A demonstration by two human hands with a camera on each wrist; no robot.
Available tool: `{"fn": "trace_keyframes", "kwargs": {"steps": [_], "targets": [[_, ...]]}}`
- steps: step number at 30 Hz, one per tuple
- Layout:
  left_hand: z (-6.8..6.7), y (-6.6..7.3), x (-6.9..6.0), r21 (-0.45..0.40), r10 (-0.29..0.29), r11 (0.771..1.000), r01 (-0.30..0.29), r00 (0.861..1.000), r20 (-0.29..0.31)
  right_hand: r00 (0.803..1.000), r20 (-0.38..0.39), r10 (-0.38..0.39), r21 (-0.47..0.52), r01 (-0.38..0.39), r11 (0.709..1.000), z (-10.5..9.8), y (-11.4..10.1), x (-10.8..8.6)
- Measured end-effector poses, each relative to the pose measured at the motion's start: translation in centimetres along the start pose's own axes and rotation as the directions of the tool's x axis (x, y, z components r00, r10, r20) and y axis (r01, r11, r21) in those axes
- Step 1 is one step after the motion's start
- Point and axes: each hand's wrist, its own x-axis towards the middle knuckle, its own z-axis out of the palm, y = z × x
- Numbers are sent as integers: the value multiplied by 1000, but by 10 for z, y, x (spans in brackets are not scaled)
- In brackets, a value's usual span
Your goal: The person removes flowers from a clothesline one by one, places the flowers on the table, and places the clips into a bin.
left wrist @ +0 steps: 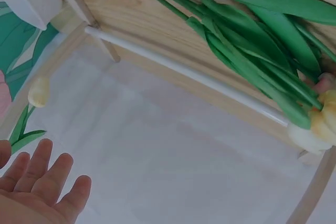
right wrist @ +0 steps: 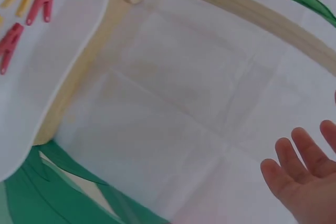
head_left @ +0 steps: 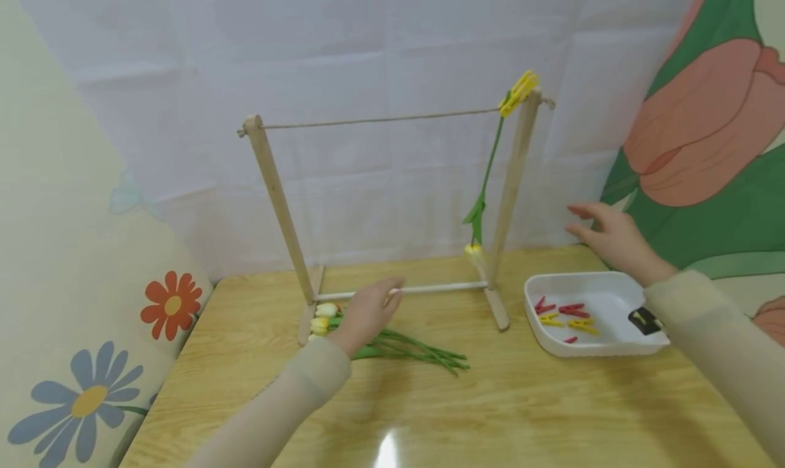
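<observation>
My left hand (head_left: pixel 368 315) hovers over the bunch of artificial tulips (head_left: pixel 423 349), holding nothing, its fingers relaxed. The tulips lie on the table with yellow and white heads to the left, stems to the right. My right hand (head_left: pixel 613 233) is in the air behind the white tray (head_left: pixel 613 298), empty, fingers loosely spread. Red and yellow clothespins (head_left: pixel 573 310) lie in that tray. A yellow clothespin (head_left: pixel 520 93) clips one tulip (head_left: pixel 484 182) to the rope (head_left: pixel 380 120) near the right post, head hanging down.
A wooden frame with a left post (head_left: pixel 279 202), a right post (head_left: pixel 515 189) and a white bottom rod (head_left: pixel 441 289) stands on the wooden table (head_left: pixel 478 413). White cloth (head_left: pixel 368 202) hangs behind it. A black item (head_left: pixel 644 321) is at the tray's right end.
</observation>
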Motion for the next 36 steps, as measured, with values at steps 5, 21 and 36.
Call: {"fn": "trace_keyframes", "kwargs": {"steps": [5, 21, 36], "targets": [[-6, 7, 8, -34, -35, 999, 35, 999, 10, 995, -71, -70, -18, 69, 997, -8, -19, 12], [-21, 28, 49, -56, 37, 998, -42, 996, -80, 902, -273, -336, -87, 324, 942, -29, -83, 66], [-31, 56, 97, -249, -84, 967, 56, 991, -100, 933, -220, -285, -117, 265, 957, -54, -120, 118]]}}
